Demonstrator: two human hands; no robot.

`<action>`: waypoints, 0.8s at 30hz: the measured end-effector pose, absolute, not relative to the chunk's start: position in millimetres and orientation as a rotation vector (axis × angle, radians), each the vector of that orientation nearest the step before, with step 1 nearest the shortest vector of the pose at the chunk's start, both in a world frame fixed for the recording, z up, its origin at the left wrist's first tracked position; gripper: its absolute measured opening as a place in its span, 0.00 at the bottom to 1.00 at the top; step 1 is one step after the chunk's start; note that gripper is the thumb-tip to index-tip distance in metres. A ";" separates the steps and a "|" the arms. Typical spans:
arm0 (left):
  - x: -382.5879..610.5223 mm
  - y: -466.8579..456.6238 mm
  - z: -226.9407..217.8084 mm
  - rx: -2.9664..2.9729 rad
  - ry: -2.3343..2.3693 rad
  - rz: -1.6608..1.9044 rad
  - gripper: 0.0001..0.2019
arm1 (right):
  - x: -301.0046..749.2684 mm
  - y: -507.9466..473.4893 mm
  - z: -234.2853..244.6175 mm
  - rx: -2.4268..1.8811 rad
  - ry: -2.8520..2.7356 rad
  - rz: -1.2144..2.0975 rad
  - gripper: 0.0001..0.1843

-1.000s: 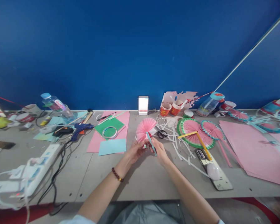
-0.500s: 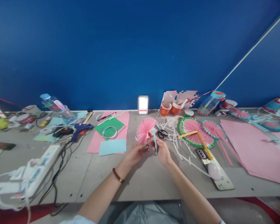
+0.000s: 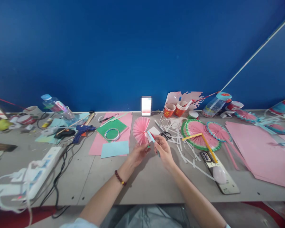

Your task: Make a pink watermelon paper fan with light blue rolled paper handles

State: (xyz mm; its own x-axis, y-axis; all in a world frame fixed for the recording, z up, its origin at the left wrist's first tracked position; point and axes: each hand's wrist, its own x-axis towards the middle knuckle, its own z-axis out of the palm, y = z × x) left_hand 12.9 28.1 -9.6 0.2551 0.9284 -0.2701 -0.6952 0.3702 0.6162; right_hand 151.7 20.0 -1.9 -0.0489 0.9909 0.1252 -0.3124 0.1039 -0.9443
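My left hand (image 3: 139,154) is closed on the lower part of a pink pleated paper fan (image 3: 140,130), which stands spread open above the fingers. Between the thumb and fingers of my right hand (image 3: 164,150) is a narrow light blue paper strip (image 3: 151,136), tilted up to the left, its upper end close to the fan's right edge. Whether strip and fan touch I cannot tell. A white piece of paper (image 3: 154,130) lies behind the strip. Black-handled scissors (image 3: 166,135) lie just beyond my right hand, among white paper strips.
Left are green card (image 3: 102,130), a blue paper rectangle (image 3: 114,149), a glue gun (image 3: 82,133) and a white power strip (image 3: 46,167) with cables. Right are a watermelon-patterned fan (image 3: 192,129), a phone (image 3: 230,185) and pink sheets (image 3: 258,148). Paper cups (image 3: 169,110) stand by the blue wall.
The pink fan has swung left, away from the blue strip. My right hand has tilted the strip from nearly upright to leaning left. The white paper behind it now shows more.
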 end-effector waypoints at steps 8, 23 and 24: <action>11.7 28.2 -5.2 0.476 0.636 1.144 0.10 | 150.6 17.7 -4.5 -0.890 -1.124 1.355 0.16; 12.8 26.4 -0.1 0.515 0.659 1.147 0.08 | 147.8 15.4 -0.6 -0.924 -1.140 1.418 0.15; 12.9 26.3 0.2 0.512 0.659 1.148 0.09 | 147.6 15.1 0.0 -0.930 -1.138 1.418 0.16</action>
State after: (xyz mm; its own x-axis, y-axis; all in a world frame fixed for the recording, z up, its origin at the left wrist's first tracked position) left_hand 12.9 26.3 0.2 0.2611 0.9420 -0.2109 -0.6574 0.3335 0.6758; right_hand 147.6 15.1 0.0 -0.1526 0.9876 0.0367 -0.2497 -0.0026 -0.9683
